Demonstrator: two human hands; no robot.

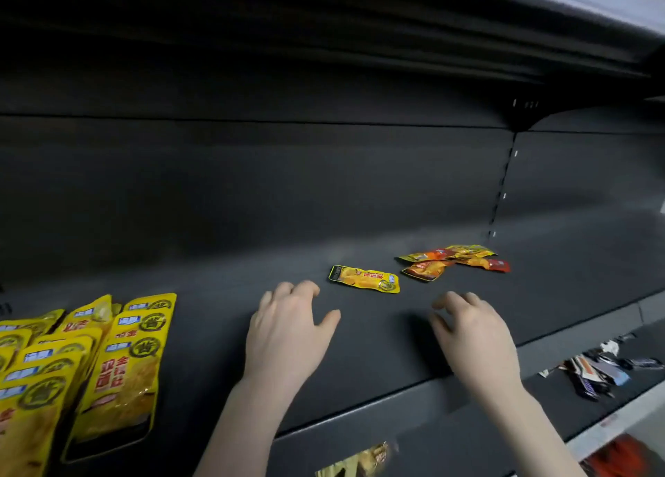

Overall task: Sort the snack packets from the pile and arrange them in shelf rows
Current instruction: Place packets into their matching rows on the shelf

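The dark shelf [360,332] runs from lower left toward upper right, and its front edge slants under both forearms. Between the two hands and back to the rear panel [252,188] the shelf board is bare, with room on either side of the lone packet. The underside of the shelf above [396,26] hangs low over the whole space.

The left hand [288,332] hovers palm down over the shelf, fingers loosely bent and thumb spread, its grip wide and holding nothing. The right hand [471,336] does likewise to its right, fingers relaxed and curved downward, its grip also wide and holding nothing. Whether the fingertips touch the board cannot be told.

A single yellow packet [364,278] lies flat just beyond the left hand's fingertips, apart from both hands. Farther back and to the right sits the small pile [451,260] of yellow, orange and red packets, overlapping one another, near the slotted upright [503,188] at the rear panel. It lies beyond the right hand, not touching it.

At the left end of the shelf the arranged yellow packets [118,368] stand in overlapping rows, leaning back; the nearest row is well apart from the left hand.

Below the front edge, on a lower shelf at right, lie scattered dark and white wrappers [597,368], and something orange [619,455] shows blurred at the bottom right corner.
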